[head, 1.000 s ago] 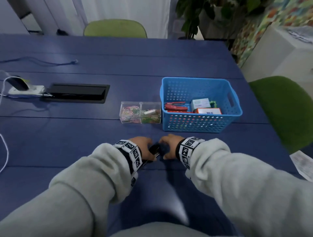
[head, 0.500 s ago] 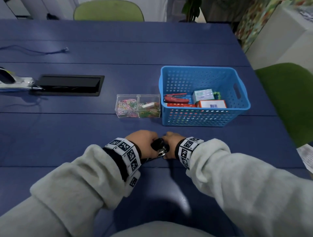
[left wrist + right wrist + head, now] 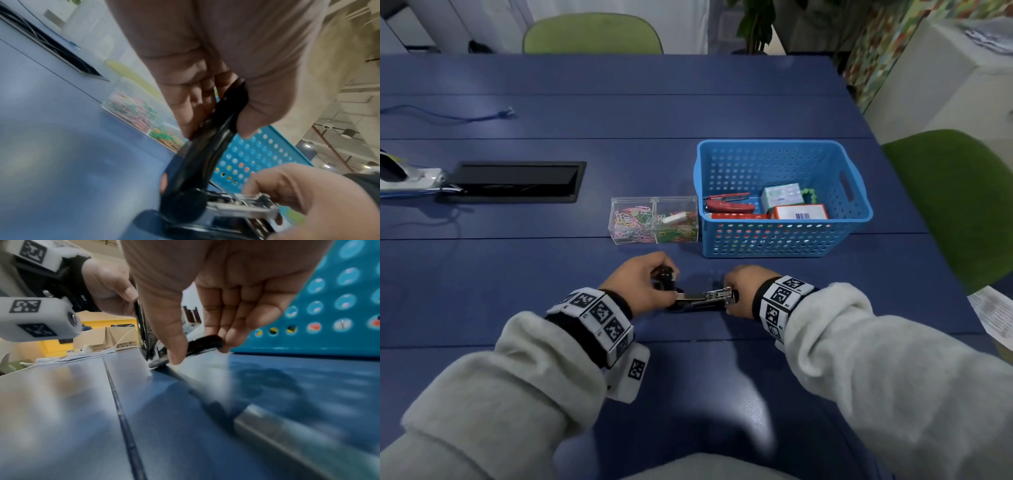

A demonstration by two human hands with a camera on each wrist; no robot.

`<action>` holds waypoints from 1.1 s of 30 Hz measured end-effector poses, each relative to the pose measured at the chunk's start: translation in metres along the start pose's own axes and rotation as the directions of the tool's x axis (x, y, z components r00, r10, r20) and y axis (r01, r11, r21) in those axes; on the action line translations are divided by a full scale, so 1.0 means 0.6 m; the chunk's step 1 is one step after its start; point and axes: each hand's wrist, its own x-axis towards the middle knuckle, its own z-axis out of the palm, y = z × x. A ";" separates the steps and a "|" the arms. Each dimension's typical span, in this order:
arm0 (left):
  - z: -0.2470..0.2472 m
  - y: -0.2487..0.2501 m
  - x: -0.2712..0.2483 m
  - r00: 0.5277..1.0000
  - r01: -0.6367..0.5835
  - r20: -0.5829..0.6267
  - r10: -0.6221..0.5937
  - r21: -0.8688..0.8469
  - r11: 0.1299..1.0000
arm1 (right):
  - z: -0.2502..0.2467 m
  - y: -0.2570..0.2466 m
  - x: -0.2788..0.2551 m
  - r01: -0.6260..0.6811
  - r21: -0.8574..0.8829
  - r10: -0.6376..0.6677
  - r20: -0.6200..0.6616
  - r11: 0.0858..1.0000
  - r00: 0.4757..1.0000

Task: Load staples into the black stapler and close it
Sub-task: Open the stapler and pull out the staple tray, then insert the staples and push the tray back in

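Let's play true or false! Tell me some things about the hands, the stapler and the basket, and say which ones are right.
1. The black stapler is swung open. True.
2. The left hand holds the stapler's lifted top cover. True.
3. The right hand is inside the blue basket. False: it pinches the stapler's front end on the table.
4. A red stapler lies in the basket. True.
5. The paper clip box sits right of the basket. False: left of it.

Pale grey fleece sleeves (image 3: 893, 359) on both arms, cuffs bunched. Black wrist straps under white blocky bands (image 3: 599, 315) printed with black square fiducial markers. Small round lens and screw on left-wrist unit (image 3: 71, 320).
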 end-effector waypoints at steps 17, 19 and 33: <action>-0.025 -0.060 0.008 0.970 0.090 0.124 -0.207 0.609 0.788 | 0.032 -0.011 -0.004 -0.065 -0.061 0.068 0.032 0.996 0.997; -0.003 -0.051 0.011 0.965 -0.001 0.212 -0.152 0.586 0.810 | 0.034 -0.011 -0.002 -0.075 -0.027 0.076 0.032 0.997 0.997; 0.038 -0.049 0.028 0.921 -0.210 0.389 -0.017 0.535 0.818 | 0.047 0.074 -0.073 -0.339 0.104 0.342 -0.013 0.935 0.939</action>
